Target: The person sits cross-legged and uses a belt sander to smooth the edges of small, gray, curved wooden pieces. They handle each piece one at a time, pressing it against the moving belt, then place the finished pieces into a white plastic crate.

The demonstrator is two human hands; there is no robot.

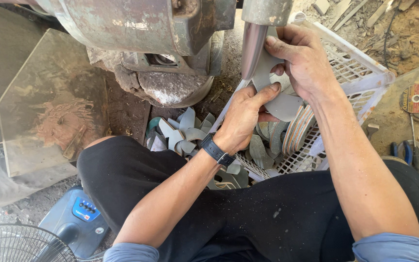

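Both hands, left hand (246,114) and right hand (302,60), pinching a grey curved sheet piece (282,104) against the metal spindle (253,46): risk of fingertips catching or grip slipping.

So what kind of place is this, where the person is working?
Probably a small metal workshop: a heavy rusty machine stands over a dirt floor, a white crate holds grey cut pieces, and pliers lie nearby.

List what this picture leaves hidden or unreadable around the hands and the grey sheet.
- Grey sheet: its cut edge, hidden by both hands and the metal cone.
- Left hand: palm side hidden; only its back shows.
- Right hand: fingers partly behind the sheet.
- Machine: top cut off by the frame edge.
- White crate: contents partly hidden by the arms.
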